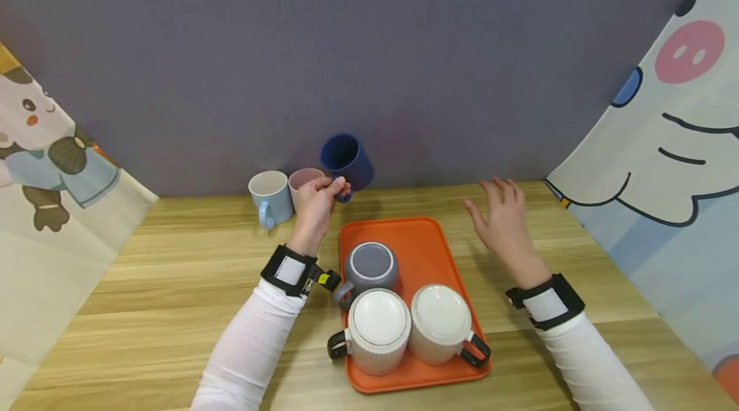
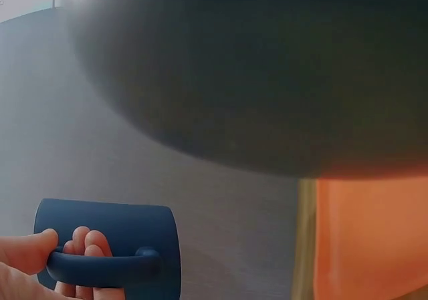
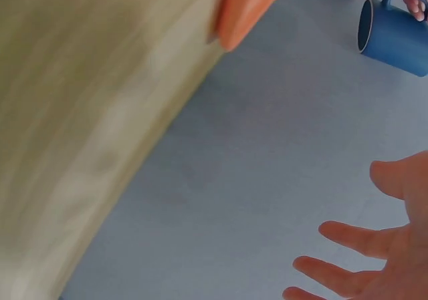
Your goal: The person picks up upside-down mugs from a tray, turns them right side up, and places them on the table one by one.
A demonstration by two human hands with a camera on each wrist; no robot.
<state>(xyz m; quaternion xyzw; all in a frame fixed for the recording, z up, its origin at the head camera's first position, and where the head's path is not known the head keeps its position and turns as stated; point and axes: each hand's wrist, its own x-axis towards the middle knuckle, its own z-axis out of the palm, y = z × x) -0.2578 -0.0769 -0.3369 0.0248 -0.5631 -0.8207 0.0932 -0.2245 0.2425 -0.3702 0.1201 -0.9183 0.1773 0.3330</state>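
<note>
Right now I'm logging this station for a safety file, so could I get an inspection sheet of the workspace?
Surface: wood-grain tabletop, bearing an orange tray.
Job's things: blue mug, raised; gray mug and two white mugs, upside down on the tray; light blue mug and pink mug, upright on the tabletop.
Clutter: nothing seen.
Hands: left hand grips the blue mug's handle; right hand, right of the tray, holds nothing.
Cables: nothing seen.
Surroundings: gray partition behind; cartoon-printed panels at both sides.
</note>
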